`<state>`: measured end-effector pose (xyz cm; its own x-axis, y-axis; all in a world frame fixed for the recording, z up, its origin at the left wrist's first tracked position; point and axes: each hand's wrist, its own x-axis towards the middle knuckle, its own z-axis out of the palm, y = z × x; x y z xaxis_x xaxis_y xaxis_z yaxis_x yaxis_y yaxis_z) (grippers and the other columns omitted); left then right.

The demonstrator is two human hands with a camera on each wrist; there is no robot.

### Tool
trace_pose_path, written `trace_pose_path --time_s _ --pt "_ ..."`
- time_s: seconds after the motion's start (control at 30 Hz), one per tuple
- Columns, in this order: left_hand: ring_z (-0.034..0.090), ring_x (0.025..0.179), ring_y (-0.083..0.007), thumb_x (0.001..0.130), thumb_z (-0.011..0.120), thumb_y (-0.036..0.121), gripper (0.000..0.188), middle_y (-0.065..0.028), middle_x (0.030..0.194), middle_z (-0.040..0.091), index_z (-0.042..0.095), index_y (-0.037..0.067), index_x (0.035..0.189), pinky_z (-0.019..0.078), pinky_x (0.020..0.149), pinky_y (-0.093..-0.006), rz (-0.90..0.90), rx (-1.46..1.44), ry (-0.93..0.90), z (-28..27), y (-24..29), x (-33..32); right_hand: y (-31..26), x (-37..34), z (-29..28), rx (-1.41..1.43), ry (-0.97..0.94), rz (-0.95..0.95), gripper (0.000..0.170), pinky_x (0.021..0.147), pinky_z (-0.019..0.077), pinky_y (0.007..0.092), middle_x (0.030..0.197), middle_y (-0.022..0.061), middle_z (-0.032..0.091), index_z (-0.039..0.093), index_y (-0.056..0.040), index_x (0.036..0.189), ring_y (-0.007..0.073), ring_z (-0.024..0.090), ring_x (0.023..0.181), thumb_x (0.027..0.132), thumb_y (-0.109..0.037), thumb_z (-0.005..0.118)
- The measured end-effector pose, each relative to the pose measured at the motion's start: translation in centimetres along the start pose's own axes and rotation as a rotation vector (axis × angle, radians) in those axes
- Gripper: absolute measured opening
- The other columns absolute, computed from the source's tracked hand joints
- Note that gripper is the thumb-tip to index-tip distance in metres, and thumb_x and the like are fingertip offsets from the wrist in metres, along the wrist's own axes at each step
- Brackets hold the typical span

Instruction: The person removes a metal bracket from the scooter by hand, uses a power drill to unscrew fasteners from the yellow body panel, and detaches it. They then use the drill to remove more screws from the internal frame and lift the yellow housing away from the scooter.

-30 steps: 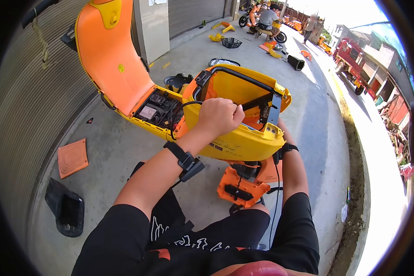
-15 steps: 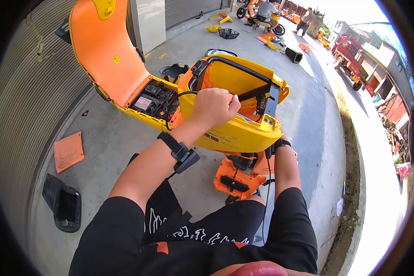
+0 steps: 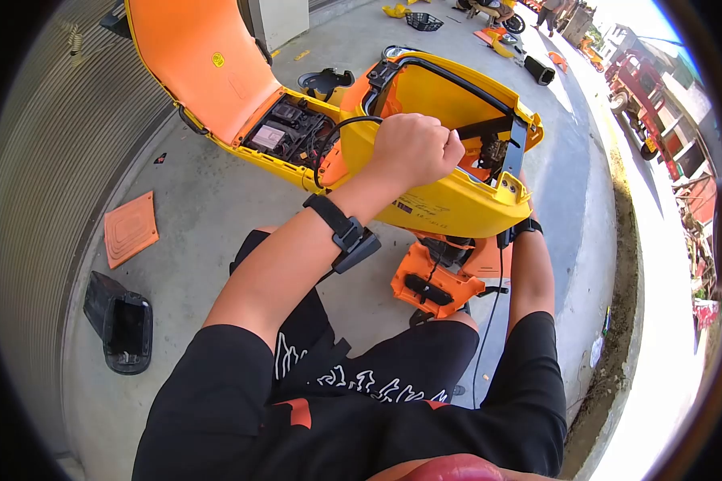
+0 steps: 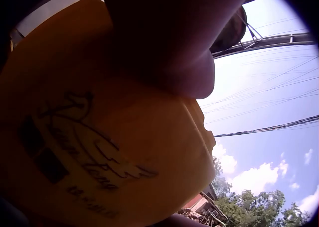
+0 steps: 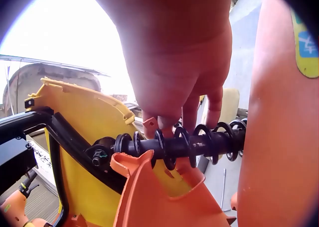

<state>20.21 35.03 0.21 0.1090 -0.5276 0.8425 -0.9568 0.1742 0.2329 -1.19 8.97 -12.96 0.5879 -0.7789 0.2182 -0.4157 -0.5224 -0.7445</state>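
My left hand point(image 3: 417, 150) grips the upper rim of a yellow body panel point(image 3: 437, 210) on a partly stripped scooter, its fingers curled over the edge. Dark lettering and a drawing mark that panel point(image 4: 164, 152) in the left wrist view. My right hand point(image 5: 174, 72) reaches down at the panel's far right end, mostly hidden in the head view. In the right wrist view its fingers point(image 5: 214, 105) pass behind a black coil-spring shock absorber point(image 5: 197, 143); I cannot tell whether they hold anything. An orange plastic part point(image 5: 154, 192) lies just below the spring.
The raised orange seat point(image 3: 204, 72) leans up at left above an open bay of wiring point(image 3: 285, 132). On the ground lie an orange cover point(image 3: 132, 228) and a black bin-like part point(image 3: 124, 325). A black cable point(image 3: 489, 337) hangs by my right forearm. A red truck point(image 3: 642, 100) stands beyond.
The head view has tilted downward, so the scooter sits higher in the picture. Both hands keep their places on the scooter. A person in the background has moved.
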Motion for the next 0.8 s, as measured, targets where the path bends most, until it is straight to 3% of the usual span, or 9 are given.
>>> trace_pose_path --time_s 0.43,0.8 --pt "0.058 0.051 -0.0285 0.083 0.056 0.020 0.033 -0.0107 0.053 0.056 0.060 0.005 0.054 0.0467 0.048 -0.0404 0.010 -0.011 0.004 -0.2 0.3 0.2 -0.1 1.1 0.2 -0.164 -0.005 -0.024 0.030 0.082 0.0538 0.0375 0.104 0.0113 0.070 0.064 -0.0044 0.114 0.0253 0.067 0.095 0.087 -0.016 0.067" --pt "0.059 0.053 -0.0294 0.084 0.055 0.020 0.033 -0.0116 0.055 0.055 0.058 0.004 0.055 0.0462 0.049 -0.0417 0.011 -0.002 -0.027 -0.2 0.4 0.4 0.3 3.5 -0.4 -0.565 -0.033 -0.064 0.030 0.082 0.0542 0.0395 0.105 0.0136 0.070 0.065 -0.0053 0.114 0.0287 0.067 0.096 0.087 -0.018 0.065"
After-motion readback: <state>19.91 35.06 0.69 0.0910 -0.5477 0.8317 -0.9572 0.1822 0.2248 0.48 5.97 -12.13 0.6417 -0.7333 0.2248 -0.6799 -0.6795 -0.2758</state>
